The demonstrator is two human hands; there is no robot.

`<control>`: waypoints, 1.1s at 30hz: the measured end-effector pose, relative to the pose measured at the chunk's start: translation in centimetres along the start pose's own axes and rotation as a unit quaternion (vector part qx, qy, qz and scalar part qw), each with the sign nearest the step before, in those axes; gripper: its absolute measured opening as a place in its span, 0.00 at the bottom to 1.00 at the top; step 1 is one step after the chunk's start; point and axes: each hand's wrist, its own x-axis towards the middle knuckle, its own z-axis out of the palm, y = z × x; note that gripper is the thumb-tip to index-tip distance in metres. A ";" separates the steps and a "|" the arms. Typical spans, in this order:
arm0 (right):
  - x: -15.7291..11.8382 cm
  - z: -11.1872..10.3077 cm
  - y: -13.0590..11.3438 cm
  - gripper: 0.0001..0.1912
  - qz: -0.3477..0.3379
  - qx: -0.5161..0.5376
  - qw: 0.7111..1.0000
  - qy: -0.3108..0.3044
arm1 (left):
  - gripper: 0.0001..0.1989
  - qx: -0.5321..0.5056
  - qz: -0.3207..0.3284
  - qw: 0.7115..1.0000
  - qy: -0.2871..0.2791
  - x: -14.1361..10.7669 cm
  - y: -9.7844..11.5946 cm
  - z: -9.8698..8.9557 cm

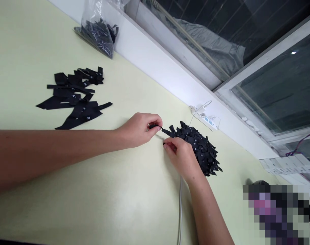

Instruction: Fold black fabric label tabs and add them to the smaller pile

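Note:
My left hand [142,128] pinches a narrow black fabric strip [168,132] between thumb and fingertips, near the middle of the view. The strip stretches right, toward the near end of a heap of black pieces [202,149] with small white marks. Just below the strip, my right hand [181,153] has its thumb and fingers pressed together on a small dark bit, mostly hidden by the fingers. It overlaps the heap's left edge. On the left lies a looser spread of black fabric pieces [75,97], some bearing white marks.
A clear plastic bag [98,34] with black pieces stands by the white ledge [155,64]. A power strip [206,119] with plugs and white cables lies beyond the heap. A pale cable [180,211] crosses the table [106,204]. A pixelated area covers the lower right.

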 end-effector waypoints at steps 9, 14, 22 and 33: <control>-0.1 -0.2 -0.7 0.06 0.002 -0.010 1.000 -0.013 | 0.06 0.001 0.008 1.000 0.004 0.0 0.0 0.0; -1.2 -0.5 -3.0 0.05 -0.001 0.158 0.984 -0.086 | 0.06 0.029 0.030 0.999 -0.009 0.1 -0.1 -0.1; -0.2 1.5 -1.6 0.08 0.014 0.271 0.944 0.187 | 0.14 0.086 0.297 0.940 -0.148 -1.1 -0.8 0.5; 0.3 1.4 -0.9 0.12 0.049 0.355 0.932 0.052 | 0.10 0.038 0.175 0.980 -0.085 -0.9 -0.6 0.4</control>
